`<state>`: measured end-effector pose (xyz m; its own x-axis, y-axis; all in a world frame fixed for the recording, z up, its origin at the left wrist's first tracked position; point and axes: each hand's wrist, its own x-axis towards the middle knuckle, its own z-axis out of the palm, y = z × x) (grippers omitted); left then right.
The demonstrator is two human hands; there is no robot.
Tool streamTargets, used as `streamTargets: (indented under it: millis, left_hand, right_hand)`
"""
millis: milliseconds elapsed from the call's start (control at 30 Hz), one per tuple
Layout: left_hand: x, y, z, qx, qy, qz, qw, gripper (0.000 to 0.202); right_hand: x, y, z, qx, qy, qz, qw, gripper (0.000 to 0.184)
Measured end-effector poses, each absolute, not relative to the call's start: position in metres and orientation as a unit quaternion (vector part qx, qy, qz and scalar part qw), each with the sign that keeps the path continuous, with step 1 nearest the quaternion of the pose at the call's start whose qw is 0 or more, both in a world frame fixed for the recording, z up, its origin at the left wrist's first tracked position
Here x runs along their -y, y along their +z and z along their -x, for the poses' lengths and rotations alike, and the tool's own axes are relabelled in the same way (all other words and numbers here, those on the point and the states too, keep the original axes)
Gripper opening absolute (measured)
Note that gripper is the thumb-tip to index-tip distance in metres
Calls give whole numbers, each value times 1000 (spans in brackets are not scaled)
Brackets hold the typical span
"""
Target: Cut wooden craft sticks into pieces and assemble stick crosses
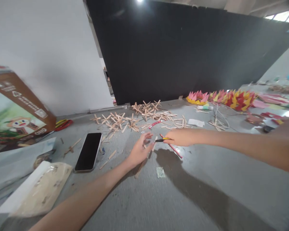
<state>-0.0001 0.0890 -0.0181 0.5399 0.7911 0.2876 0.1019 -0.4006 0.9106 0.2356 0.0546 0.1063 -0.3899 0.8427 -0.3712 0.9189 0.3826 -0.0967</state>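
Note:
My left hand (140, 150) rests on the grey table with fingers spread over a wooden stick (154, 143). My right hand (179, 137) is closed round a small yellow and black tool (162, 139), whose tip points at that stick, right beside my left fingers. A red pencil (173, 148) lies on the table just under my right hand. A heap of crossed wooden sticks (135, 118) lies beyond both hands.
A black phone (88, 151) lies to the left, with a brown printed box (16, 109) and plastic packets (42, 189) farther left. Paper flowers (221, 98) and cables sit at the back right. A black panel stands behind the table.

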Motion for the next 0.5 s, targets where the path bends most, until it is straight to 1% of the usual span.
streamTargets:
  millis: [33,100,200,267,367,433,500]
  left_hand:
    - [-90,-18,0,-324,392,-729,458,50]
    - [-90,-15,2,-366,379,-715,459,44]
    - [-82,-6,4,-351,318,-750,461,45]
    - [-77,-2,4,-342,297,-766,458,45]
    - [-74,0,3,-366,274,-766,451,37]
    - [-73,1,2,-376,270,-762,452,31]
    - [-72,3,2,-378,265,-771,439,21]
  right_hand:
    - [-53,101,-241,-819,-145,-545,101,45]
    - [-48,87,-246,-814,-109,-569,39,44]
    - [-38,60,-243,-807,-54,-588,-21,37]
    - [-33,42,-238,-809,-41,-585,-47,36]
    - [-29,22,-232,-813,-32,-575,-83,36]
    - [-29,16,-231,-819,-27,-566,-91,33]
    - [-28,15,-231,-827,-18,-556,-81,30]
